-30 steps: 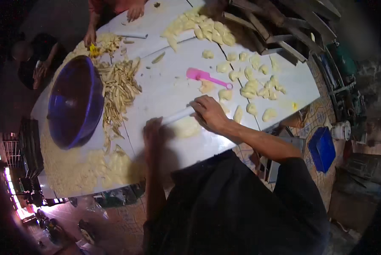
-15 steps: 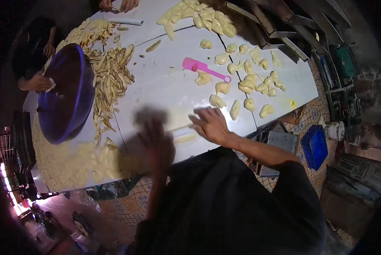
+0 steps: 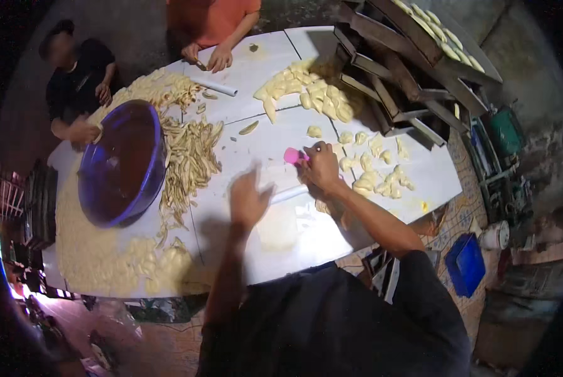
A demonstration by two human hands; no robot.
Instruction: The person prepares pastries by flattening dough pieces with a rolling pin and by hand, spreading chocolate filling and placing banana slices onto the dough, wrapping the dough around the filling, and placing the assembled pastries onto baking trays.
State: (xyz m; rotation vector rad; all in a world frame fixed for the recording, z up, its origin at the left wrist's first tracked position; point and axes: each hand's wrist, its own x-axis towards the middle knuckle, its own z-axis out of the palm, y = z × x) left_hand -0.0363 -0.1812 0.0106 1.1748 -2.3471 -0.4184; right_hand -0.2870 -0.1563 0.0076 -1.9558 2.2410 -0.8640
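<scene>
My right hand [image 3: 322,164] is closed on a pink plastic scraper [image 3: 292,156], its blade showing to the left of my fingers. My left hand [image 3: 248,196] is raised and blurred, fingers spread, near a white rolling pin [image 3: 288,193] that lies crosswise. A thin pale dough sheet [image 3: 275,231] lies just below the pin. Small dough lumps [image 3: 367,183] are scattered to the right of my right hand, and a larger group of dough pieces [image 3: 325,100] sits above it.
Purple basin [image 3: 115,173] at left beside piled sliced strips [image 3: 190,157] on the white table [image 3: 228,264]; a short white tube [image 3: 215,86]; stacked trays [image 3: 410,53] at back right; a blue crate [image 3: 465,266] on the floor. Two co-workers [image 3: 74,85] [image 3: 212,22] work across the table.
Both my hands have left the rolling pin; the right moved up onto the pink scraper, the left lifted. The view shifted, showing more of both co-workers and dough rolls on the top tray.
</scene>
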